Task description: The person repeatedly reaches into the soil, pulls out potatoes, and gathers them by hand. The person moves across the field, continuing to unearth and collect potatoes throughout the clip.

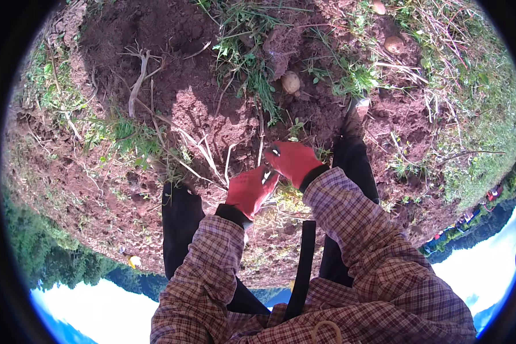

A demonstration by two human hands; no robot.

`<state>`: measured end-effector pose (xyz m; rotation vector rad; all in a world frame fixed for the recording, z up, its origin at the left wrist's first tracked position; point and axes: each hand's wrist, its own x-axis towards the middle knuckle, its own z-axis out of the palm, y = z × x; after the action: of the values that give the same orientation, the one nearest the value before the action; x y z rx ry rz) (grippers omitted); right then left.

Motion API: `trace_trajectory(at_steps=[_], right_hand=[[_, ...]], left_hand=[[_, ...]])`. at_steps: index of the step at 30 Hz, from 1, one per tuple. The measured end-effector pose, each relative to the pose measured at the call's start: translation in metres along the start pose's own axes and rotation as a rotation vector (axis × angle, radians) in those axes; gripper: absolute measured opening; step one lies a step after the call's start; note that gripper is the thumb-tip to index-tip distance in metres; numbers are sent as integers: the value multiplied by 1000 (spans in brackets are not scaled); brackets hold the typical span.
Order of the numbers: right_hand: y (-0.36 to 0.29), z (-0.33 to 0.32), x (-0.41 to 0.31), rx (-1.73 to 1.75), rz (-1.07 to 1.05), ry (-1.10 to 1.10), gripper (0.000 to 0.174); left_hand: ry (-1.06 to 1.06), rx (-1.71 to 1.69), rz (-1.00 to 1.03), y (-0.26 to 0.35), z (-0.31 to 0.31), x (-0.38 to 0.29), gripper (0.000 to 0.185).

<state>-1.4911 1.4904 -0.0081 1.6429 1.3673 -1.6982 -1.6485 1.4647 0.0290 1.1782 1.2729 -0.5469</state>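
My left hand (250, 190), in a red glove with a black cuff, is low over the soil between my legs. Just above it and to the right is my right hand (293, 161), gloved the same way. Both have curled fingers, and the two nearly meet. Whether anything sits inside them is hidden. A thin dry stem (261, 139) runs down to the gap between the hands. Left of them, pale branching stems (205, 152) stick out of the reddish soil. Beyond my right hand a potato (290, 82) lies on the ground beside green grass (260, 88).
Two more tubers, likely potatoes, lie farther off: one (394, 44) and another (378, 7) at the top right. A dry forked stalk (138, 84) rests at upper left. My right shoe (356, 114) stands on loose soil. A dark strap (302, 268) hangs before my body.
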Motion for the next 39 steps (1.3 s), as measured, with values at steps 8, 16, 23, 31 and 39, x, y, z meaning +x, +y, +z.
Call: trace_trajectory(at_steps=[8,16,23,31,39], right_hand=[[103,1,130,-371,22,9,45],[232,286,-6,-95,41,-528,49],[107,363,-76,1176,585,109,57],[116,184,-4,527,677,785,47],[205,136,60,75,579,55,68]], left_hand=[[283,334,214,6,6,169,36],[-37,373,250,-27,158,58,30],[92,412,117,-127,178,-40,37],[52,385,-135,-229,93,-22,40],[-84,26,-224,-148,25,2,42]])
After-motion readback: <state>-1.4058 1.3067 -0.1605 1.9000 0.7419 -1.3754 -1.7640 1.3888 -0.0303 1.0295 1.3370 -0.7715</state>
